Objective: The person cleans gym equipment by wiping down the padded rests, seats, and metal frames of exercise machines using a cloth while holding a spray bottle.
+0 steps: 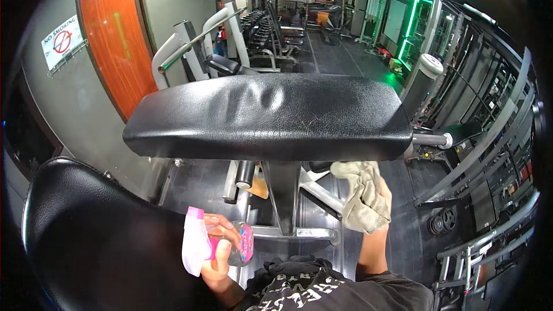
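Observation:
My left hand (218,247) is wrapped round a spray bottle (245,245) with a white and pink trigger head and a pink label. It is held low, in front of the black seat pad. In my right hand (385,196) is a crumpled, greyish-beige cloth (364,198), which hides most of the fingers. The cloth hangs just below the right part of a long black padded cushion (271,112). That cushion has creases and shiny spots on its top, and neither hand visibly touches it.
A black seat pad (98,236) fills the lower left. Below the cushion stands a metal frame post (281,196). A wooden door (115,40) is at left, a dumbbell rack (256,29) farther back. Weight plates (442,222) and machine frames line the right side.

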The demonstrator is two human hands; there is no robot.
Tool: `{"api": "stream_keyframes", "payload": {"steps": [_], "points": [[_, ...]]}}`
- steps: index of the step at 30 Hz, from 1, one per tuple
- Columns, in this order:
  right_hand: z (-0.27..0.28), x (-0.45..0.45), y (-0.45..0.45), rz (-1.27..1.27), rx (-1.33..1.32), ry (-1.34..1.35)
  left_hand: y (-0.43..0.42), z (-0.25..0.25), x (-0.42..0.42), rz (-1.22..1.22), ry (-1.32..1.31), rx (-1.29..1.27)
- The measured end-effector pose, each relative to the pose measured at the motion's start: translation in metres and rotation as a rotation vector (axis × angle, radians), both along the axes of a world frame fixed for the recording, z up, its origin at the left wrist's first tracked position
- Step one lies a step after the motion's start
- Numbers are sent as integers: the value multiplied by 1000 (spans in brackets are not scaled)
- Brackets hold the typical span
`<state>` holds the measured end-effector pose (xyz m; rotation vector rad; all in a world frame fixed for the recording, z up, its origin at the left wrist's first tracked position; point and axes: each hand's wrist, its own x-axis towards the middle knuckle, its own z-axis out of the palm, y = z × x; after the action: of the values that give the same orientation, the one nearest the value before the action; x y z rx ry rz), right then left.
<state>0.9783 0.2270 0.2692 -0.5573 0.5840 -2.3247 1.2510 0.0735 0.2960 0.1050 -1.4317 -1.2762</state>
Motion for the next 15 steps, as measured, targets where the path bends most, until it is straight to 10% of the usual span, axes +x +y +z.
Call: {"api": "stream_keyframes", "payload": {"steps": [3,7,8,9,15], "points": [[-3,-9,17,-631,532,483,-5,-12,5,25,5,29],[6,-7,25,-919,468,411,-7,-19,8,67,-122,66],[20,0,23,-625,-56,155,-11,-22,9,49,-132,-15],[23,-2,16,-1114,258,10,-15,-25,8,32,-138,-95],[-23,30,-64,-1398,810,543,-8,-22,9,85,-16,-20]]}}
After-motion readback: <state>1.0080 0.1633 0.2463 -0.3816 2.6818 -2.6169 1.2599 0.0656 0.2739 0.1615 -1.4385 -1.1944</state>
